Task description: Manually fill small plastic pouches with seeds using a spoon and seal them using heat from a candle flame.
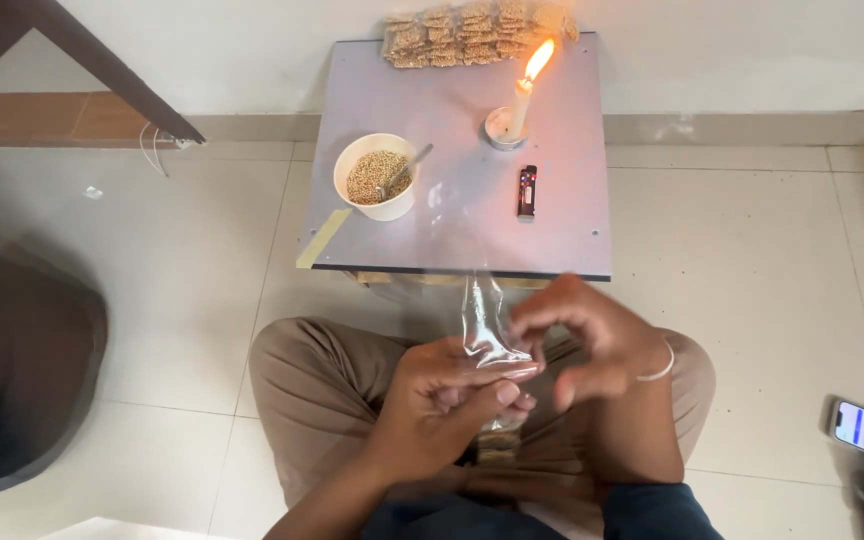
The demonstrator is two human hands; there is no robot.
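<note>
Both hands work one small clear plastic pouch (pixel 487 325) over the lap. Left hand (pixel 447 400): fingers curled shut under pouch's lower end, thumb pressing film flat. Right hand (pixel 592 345): thumb + forefinger pinched closed on pouch edge, prob. to keep it taut; top stands up past fingertips. Beyond fingers, on low board (pixel 452 220): bowl of grain w/ spoon (pixel 379 177), lit candle (pixel 520 105), lighter (pixel 526 190), filled packets (pixel 472 32) at far edge.

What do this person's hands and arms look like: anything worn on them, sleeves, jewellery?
Both hands are bare, no gloves. The right hand has a thin pale bangle at the wrist. The left hand shows no jewellery. Both forearms are bare; no sleeves reach the wrists.
</note>
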